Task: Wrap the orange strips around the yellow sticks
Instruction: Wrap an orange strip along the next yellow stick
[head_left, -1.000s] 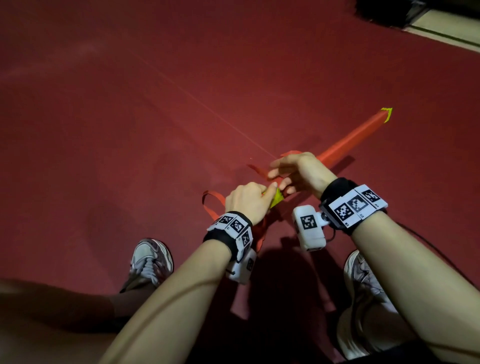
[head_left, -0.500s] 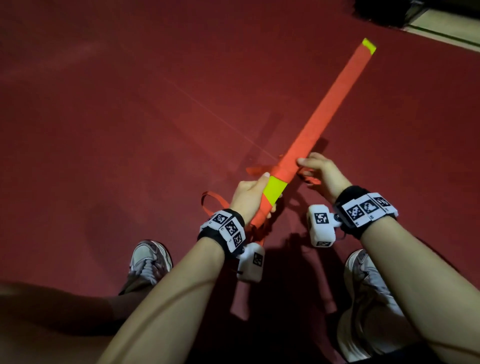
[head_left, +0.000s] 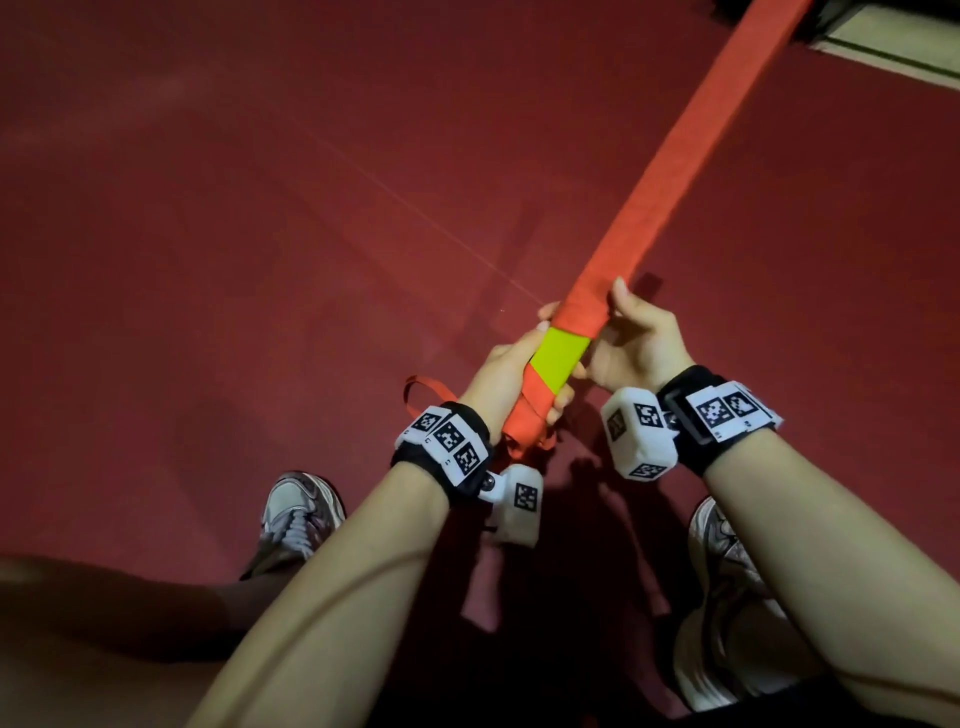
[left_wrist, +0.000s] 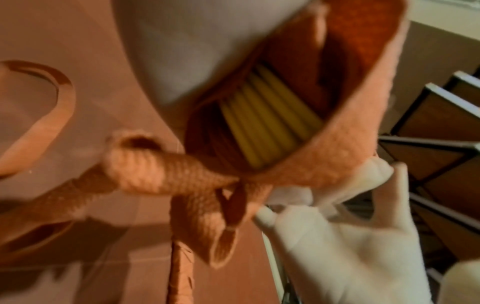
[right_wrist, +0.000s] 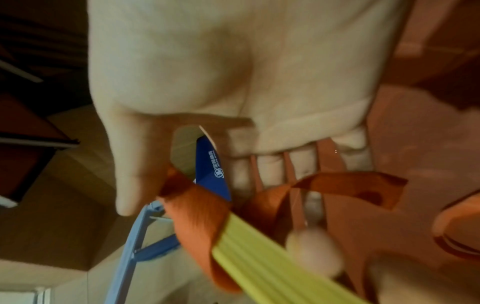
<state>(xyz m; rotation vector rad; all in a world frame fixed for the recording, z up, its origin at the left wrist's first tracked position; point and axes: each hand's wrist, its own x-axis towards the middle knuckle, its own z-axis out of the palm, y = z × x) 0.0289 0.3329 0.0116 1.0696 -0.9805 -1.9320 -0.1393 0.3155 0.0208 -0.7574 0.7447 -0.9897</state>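
I'm gripping the near end of the yellow sticks (head_left: 560, 358) w/ my left hand (head_left: 501, 374), fingers curled round the bundle. My right hand (head_left: 636, 340) is pinching it just beyond the bare yellow patch, thumb up against the orange strip (head_left: 691, 140). The bundle is slanting up to the far right over the red floor (head_left: 234, 234). Head view is showing the smooth, flat wrap running off frame; left wrist cam is showing what it can't: ribbed round sticks inside a loose, fuzzy woven band, plus a curled tail. Right wrist cam is blurry; a blue frame (right_wrist: 135, 236) is sitting behind.
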